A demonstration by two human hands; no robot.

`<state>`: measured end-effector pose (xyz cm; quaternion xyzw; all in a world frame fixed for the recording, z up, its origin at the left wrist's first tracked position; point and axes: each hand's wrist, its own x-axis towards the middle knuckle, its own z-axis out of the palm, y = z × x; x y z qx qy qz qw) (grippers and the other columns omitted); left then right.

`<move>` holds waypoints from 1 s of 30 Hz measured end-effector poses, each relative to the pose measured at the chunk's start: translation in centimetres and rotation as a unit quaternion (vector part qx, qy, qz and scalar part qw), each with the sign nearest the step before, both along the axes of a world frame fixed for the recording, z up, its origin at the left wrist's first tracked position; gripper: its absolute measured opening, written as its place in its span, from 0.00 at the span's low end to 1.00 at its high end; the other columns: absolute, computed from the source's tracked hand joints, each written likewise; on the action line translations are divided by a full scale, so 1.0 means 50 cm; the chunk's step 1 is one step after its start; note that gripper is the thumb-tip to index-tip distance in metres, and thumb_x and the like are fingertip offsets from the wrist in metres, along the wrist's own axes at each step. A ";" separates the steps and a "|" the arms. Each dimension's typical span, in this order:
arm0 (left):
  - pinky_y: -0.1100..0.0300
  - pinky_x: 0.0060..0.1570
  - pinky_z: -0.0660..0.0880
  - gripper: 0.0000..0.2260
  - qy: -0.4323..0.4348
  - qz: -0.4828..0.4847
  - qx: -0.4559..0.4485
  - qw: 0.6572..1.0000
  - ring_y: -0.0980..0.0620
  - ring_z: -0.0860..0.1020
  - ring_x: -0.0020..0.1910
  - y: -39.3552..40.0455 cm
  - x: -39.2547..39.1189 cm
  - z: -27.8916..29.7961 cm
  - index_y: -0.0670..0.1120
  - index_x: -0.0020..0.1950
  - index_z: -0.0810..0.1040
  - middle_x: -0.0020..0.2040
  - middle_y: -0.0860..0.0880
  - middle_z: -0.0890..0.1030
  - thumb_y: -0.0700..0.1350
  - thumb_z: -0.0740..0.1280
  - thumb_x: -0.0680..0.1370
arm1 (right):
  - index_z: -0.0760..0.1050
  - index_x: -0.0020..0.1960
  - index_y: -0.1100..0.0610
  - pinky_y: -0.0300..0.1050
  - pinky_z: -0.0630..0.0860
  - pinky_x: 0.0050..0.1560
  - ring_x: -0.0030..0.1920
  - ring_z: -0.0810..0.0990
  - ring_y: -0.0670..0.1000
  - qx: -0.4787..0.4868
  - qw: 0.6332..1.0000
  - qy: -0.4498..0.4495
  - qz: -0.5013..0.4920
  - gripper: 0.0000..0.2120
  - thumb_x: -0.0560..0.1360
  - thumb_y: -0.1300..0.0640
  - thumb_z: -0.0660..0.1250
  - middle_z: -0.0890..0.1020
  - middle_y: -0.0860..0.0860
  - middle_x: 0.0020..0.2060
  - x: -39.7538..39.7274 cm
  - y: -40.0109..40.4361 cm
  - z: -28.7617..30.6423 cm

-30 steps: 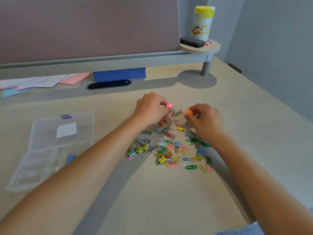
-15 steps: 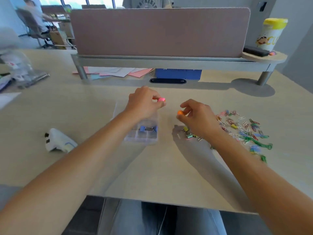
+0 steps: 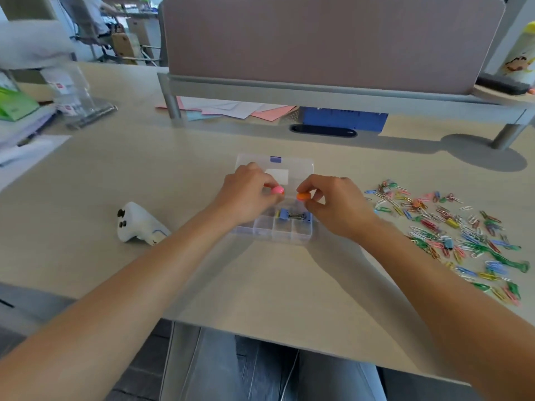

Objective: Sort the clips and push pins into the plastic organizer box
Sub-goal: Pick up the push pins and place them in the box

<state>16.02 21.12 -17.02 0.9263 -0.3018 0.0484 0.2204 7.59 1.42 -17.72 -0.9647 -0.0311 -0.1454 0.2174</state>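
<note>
A pink pin [image 3: 278, 190] is pinched in the left hand [image 3: 246, 195] and an orange pin [image 3: 303, 196] in the right hand [image 3: 337, 206], both held right over the open box [image 3: 301, 235] on the desk [image 3: 173, 180], clips [image 3: 451, 233] piled off to the right.

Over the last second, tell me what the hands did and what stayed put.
Both hands travelled left from above the clip pile to above the open box. The left hand kept pinching the pink pin, the right hand the orange pin. Neither pin is released. The pile lies on the desk as before.
</note>
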 end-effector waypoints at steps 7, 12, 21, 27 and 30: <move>0.47 0.58 0.73 0.13 -0.005 -0.030 0.005 1.000 0.47 0.74 0.59 -0.021 -0.007 -0.015 0.51 0.59 0.84 0.59 0.47 0.77 0.55 0.69 0.78 | 0.83 0.58 0.49 0.51 0.78 0.51 0.50 0.80 0.51 -0.007 1.000 -0.006 0.024 0.11 0.78 0.57 0.68 0.85 0.47 0.50 -0.011 -0.011 -0.014; 0.48 0.62 0.71 0.17 0.004 -0.024 0.007 1.000 0.48 0.72 0.63 -0.019 -0.005 -0.019 0.51 0.62 0.82 0.62 0.48 0.75 0.57 0.69 0.77 | 0.83 0.57 0.52 0.54 0.78 0.53 0.53 0.79 0.54 -0.018 0.999 -0.004 0.045 0.14 0.77 0.62 0.64 0.84 0.48 0.53 -0.014 -0.012 -0.022; 0.50 0.64 0.70 0.14 0.012 -0.024 -0.044 0.999 0.49 0.73 0.64 0.008 -0.022 -0.025 0.50 0.60 0.83 0.63 0.50 0.76 0.54 0.68 0.79 | 0.83 0.57 0.52 0.53 0.79 0.52 0.52 0.79 0.52 0.005 0.999 -0.020 0.043 0.14 0.77 0.64 0.65 0.83 0.50 0.53 -0.021 -0.014 -0.024; 0.47 0.62 0.71 0.14 0.012 -0.033 -0.041 0.999 0.49 0.74 0.61 0.031 -0.046 -0.024 0.50 0.59 0.83 0.59 0.50 0.78 0.56 0.66 0.80 | 0.82 0.57 0.53 0.54 0.78 0.51 0.50 0.79 0.53 0.015 0.999 -0.014 0.038 0.12 0.78 0.63 0.64 0.82 0.51 0.52 -0.024 -0.009 -0.022; 0.45 0.59 0.73 0.17 0.011 -0.033 -0.035 0.999 0.48 0.76 0.57 0.038 -0.052 -0.027 0.51 0.59 0.83 0.56 0.51 0.79 0.58 0.62 0.78 | 0.82 0.57 0.53 0.54 0.78 0.51 0.50 0.79 0.52 0.016 0.999 -0.011 0.036 0.12 0.78 0.62 0.64 0.82 0.51 0.52 -0.026 -0.008 -0.021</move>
